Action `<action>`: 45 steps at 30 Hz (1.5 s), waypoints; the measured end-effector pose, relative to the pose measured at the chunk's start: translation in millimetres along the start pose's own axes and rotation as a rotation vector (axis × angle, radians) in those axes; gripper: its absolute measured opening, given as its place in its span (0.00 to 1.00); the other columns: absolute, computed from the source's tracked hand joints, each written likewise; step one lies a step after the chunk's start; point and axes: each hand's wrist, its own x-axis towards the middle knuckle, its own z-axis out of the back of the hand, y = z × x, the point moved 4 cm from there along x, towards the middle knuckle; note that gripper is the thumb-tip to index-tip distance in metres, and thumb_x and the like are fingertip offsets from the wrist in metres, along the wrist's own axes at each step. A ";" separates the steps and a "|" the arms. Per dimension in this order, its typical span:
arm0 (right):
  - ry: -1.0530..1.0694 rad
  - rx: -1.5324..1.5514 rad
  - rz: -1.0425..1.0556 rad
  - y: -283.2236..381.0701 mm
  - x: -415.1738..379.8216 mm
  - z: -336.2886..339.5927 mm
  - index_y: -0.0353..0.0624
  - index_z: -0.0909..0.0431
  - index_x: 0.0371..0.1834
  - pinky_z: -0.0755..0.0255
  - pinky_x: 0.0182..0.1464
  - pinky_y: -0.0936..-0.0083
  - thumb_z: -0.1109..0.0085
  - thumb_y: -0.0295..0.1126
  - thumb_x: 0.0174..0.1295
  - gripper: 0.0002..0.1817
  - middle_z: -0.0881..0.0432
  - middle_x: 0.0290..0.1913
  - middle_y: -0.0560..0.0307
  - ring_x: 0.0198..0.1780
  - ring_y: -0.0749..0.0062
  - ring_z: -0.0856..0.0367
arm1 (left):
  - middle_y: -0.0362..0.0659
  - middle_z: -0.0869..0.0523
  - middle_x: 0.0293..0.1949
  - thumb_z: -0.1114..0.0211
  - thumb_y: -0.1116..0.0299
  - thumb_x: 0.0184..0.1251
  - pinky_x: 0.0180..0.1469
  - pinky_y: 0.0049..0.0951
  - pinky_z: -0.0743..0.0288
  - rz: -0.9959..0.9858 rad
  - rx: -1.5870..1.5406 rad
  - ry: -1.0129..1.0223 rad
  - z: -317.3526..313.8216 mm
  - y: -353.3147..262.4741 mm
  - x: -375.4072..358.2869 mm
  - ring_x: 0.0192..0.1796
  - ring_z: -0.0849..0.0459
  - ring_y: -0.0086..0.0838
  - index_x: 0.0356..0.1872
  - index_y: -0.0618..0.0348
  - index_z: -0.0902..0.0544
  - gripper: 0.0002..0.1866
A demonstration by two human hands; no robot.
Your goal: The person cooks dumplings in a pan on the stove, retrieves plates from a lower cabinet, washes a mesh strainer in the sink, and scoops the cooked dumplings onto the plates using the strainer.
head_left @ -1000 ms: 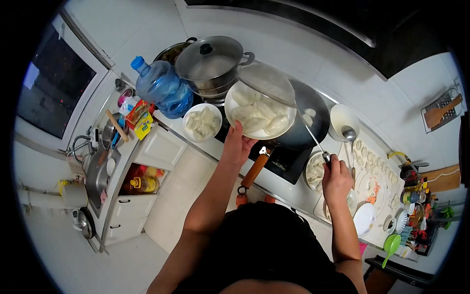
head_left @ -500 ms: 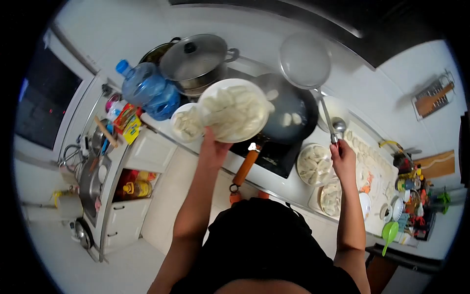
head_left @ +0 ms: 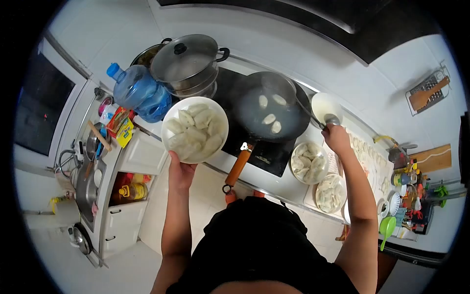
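Observation:
My left hand [head_left: 181, 170] grips the near edge of a white plate [head_left: 225, 128] heaped with dumplings [head_left: 198, 120], held left of the wok. My right hand [head_left: 338, 139] is closed around the handle of a skimmer [head_left: 304, 105]. Its round mesh head is over or in the far right part of the black wok [head_left: 299, 128] and is hard to make out. Several dumplings [head_left: 269, 119] lie in the wok's cloudy water. The wok's wooden handle [head_left: 239, 165] points toward me. Beside my right hand a ladle [head_left: 333, 120] rests by a white bowl [head_left: 324, 104].
Left of the wok stand a lidded steamer pot [head_left: 183, 61] and a blue water jug [head_left: 139, 90]. Two plates of dumplings, one nearer the wok [head_left: 309, 163] and one nearer me [head_left: 330, 193], sit on the right counter. A sink [head_left: 87, 188] is far left.
My left hand has moved the dumpling plate left, away from the wok's edge; it now covers the smaller plate. The skimmer has come down from above toward the wok. More dumplings show in the water.

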 end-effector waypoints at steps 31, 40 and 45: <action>0.326 1.060 -0.480 13.1 -103.3 15.7 0.33 0.26 0.40 0.45 0.11 0.80 0.51 0.33 0.64 0.12 0.31 0.15 0.60 0.10 0.79 0.38 | 0.48 0.29 0.59 0.51 0.55 0.70 0.62 0.42 0.34 0.188 -0.235 0.051 -46.9 60.7 28.3 0.60 0.28 0.38 0.62 0.59 0.40 0.26; 0.304 1.118 -0.509 38.6 -112.6 23.0 0.35 0.26 0.33 0.47 0.12 0.82 0.49 0.32 0.63 0.09 0.31 0.16 0.62 0.11 0.81 0.39 | 0.48 0.35 0.63 0.53 0.52 0.70 0.64 0.41 0.34 0.132 -0.134 0.097 -39.1 37.7 33.4 0.63 0.33 0.39 0.66 0.59 0.46 0.30; 0.309 1.102 -0.515 39.3 -106.8 20.6 0.35 0.26 0.32 0.47 0.12 0.82 0.48 0.31 0.64 0.09 0.31 0.16 0.61 0.11 0.82 0.39 | 0.45 0.33 0.62 0.49 0.47 0.66 0.62 0.40 0.32 0.108 -0.071 0.074 -21.9 34.3 46.1 0.62 0.31 0.37 0.65 0.56 0.44 0.33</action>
